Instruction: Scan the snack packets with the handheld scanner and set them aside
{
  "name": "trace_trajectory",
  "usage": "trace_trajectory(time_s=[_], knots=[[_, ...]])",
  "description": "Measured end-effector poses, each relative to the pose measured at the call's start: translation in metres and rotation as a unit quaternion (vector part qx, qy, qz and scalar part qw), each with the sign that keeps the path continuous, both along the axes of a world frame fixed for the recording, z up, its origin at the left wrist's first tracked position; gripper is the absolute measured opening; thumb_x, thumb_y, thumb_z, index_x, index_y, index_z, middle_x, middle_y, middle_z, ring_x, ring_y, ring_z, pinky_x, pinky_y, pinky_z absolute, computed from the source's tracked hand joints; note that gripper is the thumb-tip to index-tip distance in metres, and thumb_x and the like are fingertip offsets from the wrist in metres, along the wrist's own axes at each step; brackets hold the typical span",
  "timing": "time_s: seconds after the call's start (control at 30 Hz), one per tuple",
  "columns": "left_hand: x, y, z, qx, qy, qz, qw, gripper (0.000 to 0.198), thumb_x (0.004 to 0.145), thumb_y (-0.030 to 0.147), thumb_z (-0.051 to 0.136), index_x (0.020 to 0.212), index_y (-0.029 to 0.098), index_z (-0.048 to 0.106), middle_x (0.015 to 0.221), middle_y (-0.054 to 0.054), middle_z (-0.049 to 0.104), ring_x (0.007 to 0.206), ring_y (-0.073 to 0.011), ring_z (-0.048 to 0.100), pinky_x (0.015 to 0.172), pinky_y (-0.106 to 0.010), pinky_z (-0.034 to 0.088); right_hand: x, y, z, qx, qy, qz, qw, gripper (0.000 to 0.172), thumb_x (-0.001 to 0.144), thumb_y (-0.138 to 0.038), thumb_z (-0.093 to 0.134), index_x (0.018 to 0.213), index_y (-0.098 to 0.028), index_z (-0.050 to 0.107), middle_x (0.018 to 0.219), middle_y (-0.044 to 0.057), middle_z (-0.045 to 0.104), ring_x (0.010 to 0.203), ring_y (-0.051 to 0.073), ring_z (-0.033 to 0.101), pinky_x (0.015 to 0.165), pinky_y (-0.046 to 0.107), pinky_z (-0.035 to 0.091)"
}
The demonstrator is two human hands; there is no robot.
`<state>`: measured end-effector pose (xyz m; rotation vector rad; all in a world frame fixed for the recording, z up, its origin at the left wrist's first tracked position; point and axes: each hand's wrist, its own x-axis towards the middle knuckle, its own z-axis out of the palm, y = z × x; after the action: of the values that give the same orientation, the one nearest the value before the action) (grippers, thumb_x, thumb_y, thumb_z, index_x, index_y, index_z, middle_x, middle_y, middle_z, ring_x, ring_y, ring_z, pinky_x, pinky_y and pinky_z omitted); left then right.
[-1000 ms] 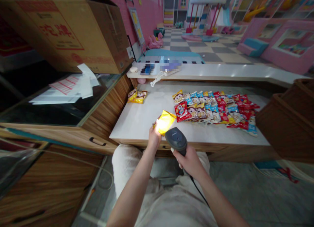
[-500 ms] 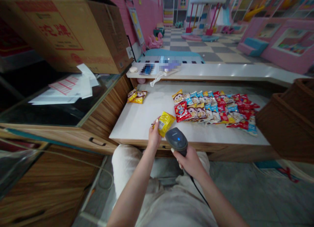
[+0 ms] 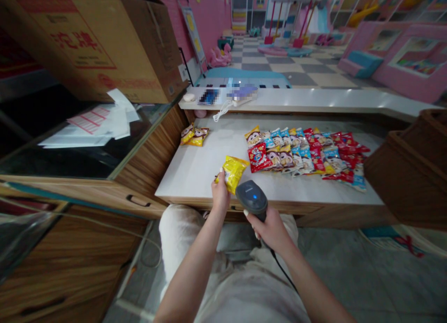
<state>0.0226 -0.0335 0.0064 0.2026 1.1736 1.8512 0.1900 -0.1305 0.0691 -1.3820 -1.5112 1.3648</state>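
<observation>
Holding a yellow snack packet (image 3: 233,173) upright in the left hand (image 3: 220,196), fingers (image 3: 217,187) closed on its lower corner, while the right hand (image 3: 270,230) wraps round the grip of a corded barcode scanner (image 3: 251,198), whose small blue light is on and whose head sits just beside the packet. Neither hand is open; each is closed on what it carries. That yellow packet is just left of the big spread of snack packets (image 3: 303,155), which lies in overlapping red, blue and yellow rows on the white surface (image 3: 195,174). Farther left of the spread, a small pile of yellow packets (image 3: 194,135) sits apart, two or three by the look of it. Most of the packets lie in the spread — only that little pile and the one in hand are away from it, and nothing shows whether any of them has been dealt with
</observation>
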Motion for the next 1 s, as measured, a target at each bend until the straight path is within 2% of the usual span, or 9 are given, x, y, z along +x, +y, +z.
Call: trace_trajectory(time_s=[0.07, 0.23, 0.43, 0.5, 0.63, 0.8, 0.9, 1.0], knots=[[0.000, 0.002, -0.001, 0.010, -0.005, 0.000, 1.000, 0.050, 0.075, 0.061, 0.096, 0.089, 0.018, 0.077, 0.082, -0.003, 0.082, 0.069, -0.0179, 0.075, 0.070, -0.029, 0.057, 0.000, 0.000, 0.000, -0.003, 0.002, 0.003, 1.000, 0.026, 0.084, -0.052, 0.073, 0.078, -0.029, 0.063, 0.043, -0.006, 0.056, 0.038, 0.021, 0.061, 0.047, 0.030, 0.048], [-0.001, 0.002, -0.002, 0.012, -0.013, -0.002, 1.000, 0.049, 0.083, 0.066, 0.089, 0.093, 0.020, 0.078, 0.091, -0.005, 0.084, 0.077, -0.0194, 0.079, 0.072, -0.029, 0.058, -0.003, 0.001, -0.002, 0.012, -0.001, 0.011, 1.000, 0.024, 0.085, -0.049, 0.072, 0.079, -0.029, 0.061, 0.044, -0.006, 0.056, 0.037, 0.019, 0.057, 0.045, 0.028, 0.045], [-0.001, -0.004, 0.000, -0.007, 0.020, -0.025, 0.999, 0.060, 0.078, 0.078, 0.090, 0.090, 0.020, 0.076, 0.085, -0.006, 0.083, 0.077, -0.0218, 0.080, 0.069, -0.029, 0.058, -0.005, 0.003, -0.006, 0.019, -0.003, 0.021, 1.000, 0.023, 0.087, -0.049, 0.071, 0.079, -0.029, 0.061, 0.045, -0.006, 0.056, 0.038, 0.019, 0.055, 0.045, 0.028, 0.046], [0.001, -0.005, 0.001, 0.005, 0.021, -0.033, 0.999, 0.059, 0.078, 0.076, 0.091, 0.090, 0.020, 0.077, 0.084, -0.006, 0.083, 0.081, -0.0233, 0.081, 0.072, -0.030, 0.060, -0.005, 0.003, -0.006, 0.019, -0.001, 0.021, 1.000, 0.024, 0.087, -0.049, 0.071, 0.079, -0.029, 0.061, 0.045, -0.005, 0.056, 0.038, 0.019, 0.055, 0.044, 0.028, 0.046], [0.003, -0.006, 0.003, 0.044, 0.019, -0.059, 0.997, 0.054, 0.082, 0.070, 0.090, 0.096, 0.019, 0.079, 0.094, -0.011, 0.086, 0.101, -0.0283, 0.085, 0.087, -0.035, 0.063, -0.005, 0.004, -0.004, 0.021, -0.005, 0.026, 0.999, 0.024, 0.088, -0.048, 0.072, 0.078, -0.029, 0.060, 0.044, -0.005, 0.056, 0.037, 0.019, 0.055, 0.043, 0.028, 0.046], [0.001, -0.006, 0.000, 0.013, 0.038, -0.042, 0.998, 0.061, 0.077, 0.076, 0.092, 0.094, 0.019, 0.078, 0.087, -0.008, 0.085, 0.097, -0.0298, 0.086, 0.082, -0.034, 0.064, -0.005, 0.004, 0.000, 0.025, -0.016, 0.028, 0.999, 0.024, 0.087, -0.049, 0.070, 0.077, -0.029, 0.062, 0.044, -0.004, 0.057, 0.038, 0.020, 0.058, 0.045, 0.029, 0.047], [0.000, -0.004, -0.002, 0.021, 0.037, -0.033, 0.999, 0.061, 0.075, 0.075, 0.094, 0.095, 0.020, 0.079, 0.097, -0.009, 0.087, 0.100, -0.0290, 0.086, 0.084, -0.033, 0.065, -0.004, 0.003, 0.003, 0.020, -0.027, 0.022, 0.999, 0.027, 0.087, -0.052, 0.071, 0.076, -0.029, 0.062, 0.044, -0.003, 0.058, 0.039, 0.021, 0.061, 0.046, 0.029, 0.047], [0.000, -0.001, -0.003, 0.032, 0.014, -0.024, 0.999, 0.054, 0.080, 0.069, 0.093, 0.098, 0.020, 0.081, 0.106, -0.011, 0.088, 0.109, -0.0294, 0.085, 0.090, -0.034, 0.065, -0.003, 0.002, 0.005, 0.014, -0.032, 0.016, 0.999, 0.028, 0.086, -0.054, 0.072, 0.075, -0.030, 0.061, 0.043, -0.003, 0.057, 0.041, 0.022, 0.063, 0.047, 0.029, 0.047]])
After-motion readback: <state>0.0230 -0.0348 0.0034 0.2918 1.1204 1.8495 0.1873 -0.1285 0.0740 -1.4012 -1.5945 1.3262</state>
